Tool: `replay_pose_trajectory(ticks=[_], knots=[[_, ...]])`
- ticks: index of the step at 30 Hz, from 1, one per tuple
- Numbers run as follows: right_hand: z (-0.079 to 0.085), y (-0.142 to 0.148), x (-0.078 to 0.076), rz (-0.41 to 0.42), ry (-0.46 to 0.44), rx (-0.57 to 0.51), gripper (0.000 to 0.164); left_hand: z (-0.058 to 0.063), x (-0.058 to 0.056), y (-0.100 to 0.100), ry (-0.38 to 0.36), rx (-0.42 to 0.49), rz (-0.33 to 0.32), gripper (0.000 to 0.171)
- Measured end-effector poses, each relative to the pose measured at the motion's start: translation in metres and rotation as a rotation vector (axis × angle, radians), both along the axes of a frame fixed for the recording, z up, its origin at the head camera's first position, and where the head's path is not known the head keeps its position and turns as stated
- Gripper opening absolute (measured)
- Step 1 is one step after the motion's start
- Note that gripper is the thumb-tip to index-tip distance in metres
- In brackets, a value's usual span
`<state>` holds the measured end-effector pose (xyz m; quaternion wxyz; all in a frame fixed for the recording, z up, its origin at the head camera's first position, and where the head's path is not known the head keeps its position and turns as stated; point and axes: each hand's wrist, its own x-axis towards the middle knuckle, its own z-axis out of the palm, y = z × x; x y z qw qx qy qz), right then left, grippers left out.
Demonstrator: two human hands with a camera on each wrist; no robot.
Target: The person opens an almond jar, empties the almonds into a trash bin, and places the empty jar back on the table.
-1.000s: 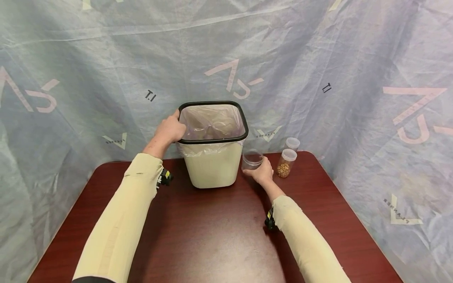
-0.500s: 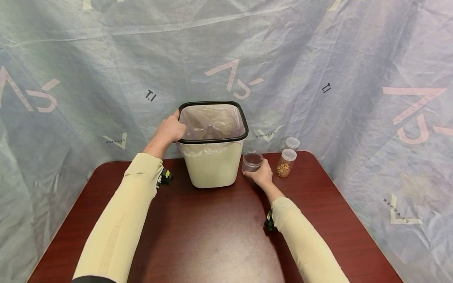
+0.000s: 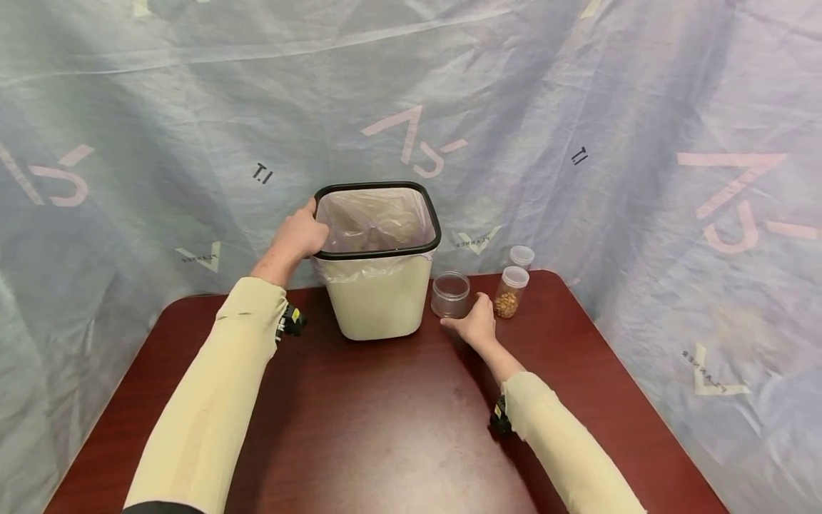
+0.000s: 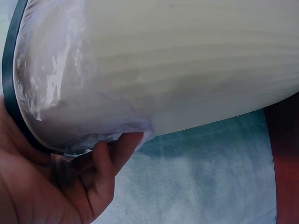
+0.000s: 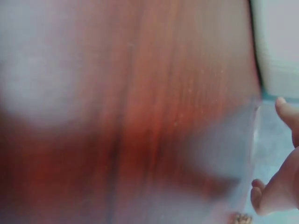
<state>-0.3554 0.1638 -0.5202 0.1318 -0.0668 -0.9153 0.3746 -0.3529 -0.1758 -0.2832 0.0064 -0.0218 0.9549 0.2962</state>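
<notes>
A cream trash can (image 3: 375, 300) with a black rim and a clear plastic liner (image 4: 60, 84) stands upright at the back of the table. My left hand (image 3: 302, 232) grips its rim at the left; in the left wrist view the fingers curl under the liner's overhang. Right of the can sits a clear, wide round jar (image 3: 450, 294), and nothing shows inside it. Just to the jar's right, my right hand (image 3: 474, 321) is spread with thumb and fingers apart, holding nothing. The right wrist view catches only part of that hand (image 5: 280, 186) at its edge.
A clear jar of nuts (image 3: 510, 293) with a whitish lid stands right of my right hand, with a second lidded jar (image 3: 522, 255) partly hidden behind it. A grey printed curtain (image 3: 526, 143) hangs beyond the dark red table (image 3: 385, 414).
My right hand has let go of the wide clear jar and drawn slightly away, its fingers spreading. The head view has shifted a little. My left hand keeps its hold on the can's rim.
</notes>
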Motion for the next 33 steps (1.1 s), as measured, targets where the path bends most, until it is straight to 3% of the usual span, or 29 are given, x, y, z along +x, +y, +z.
replay_pose_trajectory(ticks=[8, 12, 15, 23, 33], knots=[[0.01, 0.013, 0.029, 0.02, -0.034, 0.032, 0.073, 0.0, -0.001, -0.014, 0.01, -0.015, -0.026, 0.074], [0.01, 0.032, 0.037, -0.036, -0.048, 0.052, 0.052, -0.001, -0.001, -0.017, 0.003, -0.025, -0.037, 0.074], [0.009, 0.046, 0.035, -0.073, -0.04, 0.07, 0.043, -0.001, 0.003, -0.021, 0.003, -0.02, -0.026, 0.073], [0.004, 0.075, 0.016, -0.111, -0.049, -0.003, 0.052, -0.001, 0.009, -0.03, 0.035, -0.048, -0.01, 0.072], [-0.005, 0.09, -0.003, -0.047, -0.063, -0.073, 0.07, -0.007, 0.013, -0.027, 0.016, -0.06, 0.0, 0.071]])
